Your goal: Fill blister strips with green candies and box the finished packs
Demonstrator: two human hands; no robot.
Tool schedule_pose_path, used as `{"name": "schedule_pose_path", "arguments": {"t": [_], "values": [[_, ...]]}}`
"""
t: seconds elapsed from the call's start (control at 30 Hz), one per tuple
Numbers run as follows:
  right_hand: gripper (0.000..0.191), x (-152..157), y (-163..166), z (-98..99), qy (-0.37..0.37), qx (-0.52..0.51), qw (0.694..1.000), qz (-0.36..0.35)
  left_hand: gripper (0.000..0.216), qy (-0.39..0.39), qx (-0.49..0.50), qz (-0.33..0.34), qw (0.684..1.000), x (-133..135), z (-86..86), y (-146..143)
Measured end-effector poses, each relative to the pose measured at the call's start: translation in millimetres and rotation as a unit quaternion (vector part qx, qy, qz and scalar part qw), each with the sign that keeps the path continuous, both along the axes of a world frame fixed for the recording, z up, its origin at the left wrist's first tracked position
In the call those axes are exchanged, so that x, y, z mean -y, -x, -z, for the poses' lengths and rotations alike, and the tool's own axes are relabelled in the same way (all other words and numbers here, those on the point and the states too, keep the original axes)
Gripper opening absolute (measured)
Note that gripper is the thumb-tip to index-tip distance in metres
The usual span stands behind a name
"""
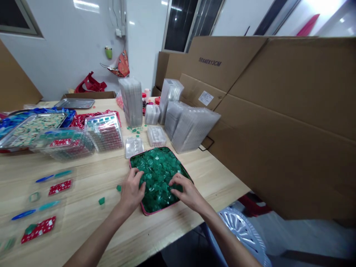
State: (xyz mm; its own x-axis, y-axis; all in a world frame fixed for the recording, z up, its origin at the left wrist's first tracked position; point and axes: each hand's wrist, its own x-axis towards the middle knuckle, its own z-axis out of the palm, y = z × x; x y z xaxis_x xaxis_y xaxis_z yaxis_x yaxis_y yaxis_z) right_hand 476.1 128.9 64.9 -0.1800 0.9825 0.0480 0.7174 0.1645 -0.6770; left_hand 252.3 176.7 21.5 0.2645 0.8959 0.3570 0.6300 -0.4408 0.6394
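Observation:
A shallow tray with a pink-red rim point(146, 213) stands on the table in front of me, heaped with small green translucent pieces point(158, 174). My left hand point(132, 191) is over the tray's left edge, its fingers curved and apart, near the pieces. From the right, my right hand point(187, 191) reaches over the tray; its thumb and bent fingers are apart at the pieces. I see nothing held in either hand. Two loose green pieces, one point(101, 201) farther out and one point(119, 188) closer to my left hand, lie on the wood.
Clear plastic packs point(39, 185) at left hold blue and teal pens and red dotted packets. Behind them are stacked filled packs point(104, 131) and a tray of pale pieces point(36, 128). Empty plastic trays point(191, 126) stack behind the green tray. Cardboard point(278, 129) walls the right; a blue stool point(241, 230) stands below.

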Motion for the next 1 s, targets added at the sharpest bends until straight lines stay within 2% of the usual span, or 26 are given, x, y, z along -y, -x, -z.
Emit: {"name": "schedule_pose_path", "arguments": {"t": [0.1, 0.17, 0.3, 0.37, 0.47, 0.53, 0.73, 0.83, 1.0], "values": [[0.011, 0, 1, -1.1, -0.014, -0.001, 1.000, -0.001, 0.009, -0.045, -0.028, 0.033, 0.998, 9, -11.2, -16], [0.007, 0, 5, -0.3, -0.030, 0.011, 0.999, 0.012, 0.012, -0.041, -0.078, 0.066, 0.994, 15, -19.4, -31], [0.021, -2, 13, 3.5, -0.051, 0.048, 0.997, 0.023, 0.006, 0.006, -0.148, 0.074, 0.986, 19, -27.3, -50], [0.025, -2, 16, 4.5, -0.066, 0.072, 0.995, 0.012, 0.003, 0.027, -0.137, 0.071, 0.988, 19, -26.3, -51], [0.013, -2, 21, 4.4, -0.108, 0.122, 0.987, -0.005, 0.003, 0.055, -0.100, 0.065, 0.991, 17, -22.9, -46], [0.015, -2, 23, 4.3, -0.130, 0.151, 0.980, -0.019, 0.003, 0.068, -0.081, 0.061, 0.993, 16, -21.6, -43], [0.014, -4, 26, 11.5, -0.135, 0.194, 0.972, -0.015, 0.009, 0.059, -0.090, 0.058, 0.992, 16, -25.0, -46], [0.019, -5, 24, 14.8, -0.131, 0.173, 0.976, -0.002, 0.004, 0.057, -0.085, 0.048, 0.994, 16, -26.6, -49], [0.014, -5, 21, 11.9, -0.071, 0.026, 0.997, 0.030, 0.006, 0.102, 0.013, 0.024, 0.994, 15, -28.9, -45]]}}
